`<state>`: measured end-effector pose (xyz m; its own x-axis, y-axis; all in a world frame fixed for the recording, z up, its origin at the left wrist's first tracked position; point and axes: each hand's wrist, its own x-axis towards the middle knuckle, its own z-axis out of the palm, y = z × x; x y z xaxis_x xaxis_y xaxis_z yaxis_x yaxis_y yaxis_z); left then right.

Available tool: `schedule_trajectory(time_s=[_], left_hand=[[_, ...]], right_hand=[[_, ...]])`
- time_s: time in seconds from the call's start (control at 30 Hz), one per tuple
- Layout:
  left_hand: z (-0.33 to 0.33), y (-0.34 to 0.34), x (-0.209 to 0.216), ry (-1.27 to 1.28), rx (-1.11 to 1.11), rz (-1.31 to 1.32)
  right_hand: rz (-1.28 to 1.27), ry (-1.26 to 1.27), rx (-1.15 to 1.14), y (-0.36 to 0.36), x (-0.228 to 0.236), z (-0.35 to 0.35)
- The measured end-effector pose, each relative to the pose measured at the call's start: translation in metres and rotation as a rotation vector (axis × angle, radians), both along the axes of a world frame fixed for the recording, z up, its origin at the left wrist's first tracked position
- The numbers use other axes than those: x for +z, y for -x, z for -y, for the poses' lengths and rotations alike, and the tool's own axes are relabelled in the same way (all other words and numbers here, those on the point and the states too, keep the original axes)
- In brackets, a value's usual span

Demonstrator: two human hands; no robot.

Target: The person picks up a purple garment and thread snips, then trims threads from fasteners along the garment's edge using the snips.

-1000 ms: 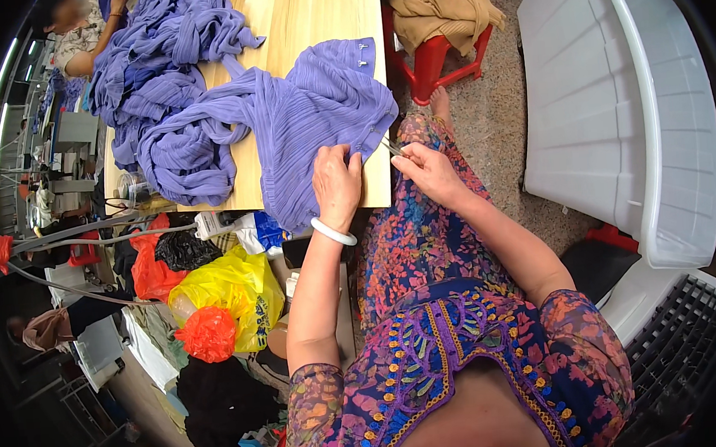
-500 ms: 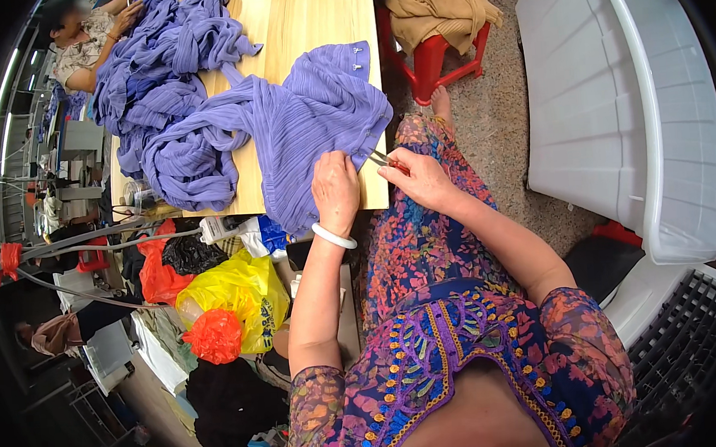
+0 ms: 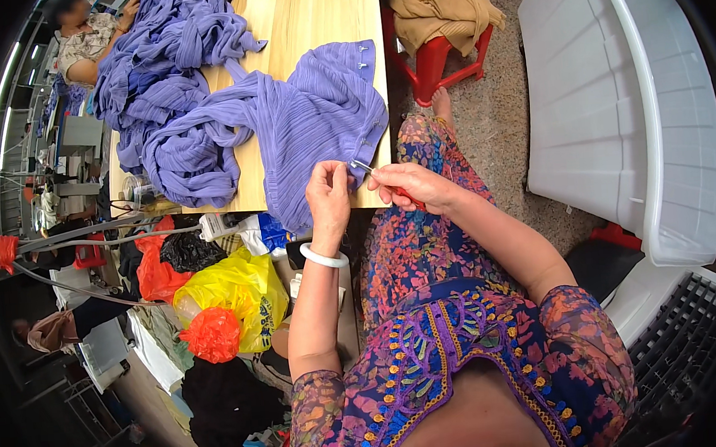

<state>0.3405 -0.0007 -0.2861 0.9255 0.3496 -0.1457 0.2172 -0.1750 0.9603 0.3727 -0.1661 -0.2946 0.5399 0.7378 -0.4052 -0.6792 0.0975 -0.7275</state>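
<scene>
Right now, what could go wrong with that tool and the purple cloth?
The right hand holds the tool with its tip close to the left hand, so a slip might poke the fingers there. The tip is also right by the cloth, so it could snag it. And the cloth hangs over the table's near edge, so a tug might make it slide off.

Before me, a ribbed purple garment (image 3: 317,114) lies rumpled at eleven o'clock; I grip a red-handled tool (image 3: 363,167), metal tip toward ten o'clock, near its edge.
</scene>
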Motion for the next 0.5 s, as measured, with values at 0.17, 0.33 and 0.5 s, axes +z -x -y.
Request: schedule_trajectory(time_s=[0.17,0.33,0.5], left_hand=[[0.001,0.002,-0.002,0.115,0.004,0.031],[0.000,0.003,-0.009,0.105,-0.002,0.028],[0.003,0.004,-0.009,0.109,0.007,0.063]], right_hand=[[-0.014,-0.003,0.015,0.002,0.004,-0.004],[-0.026,0.025,0.000,0.005,0.007,-0.005],[-0.080,0.057,-0.019,0.005,0.001,-0.011]])
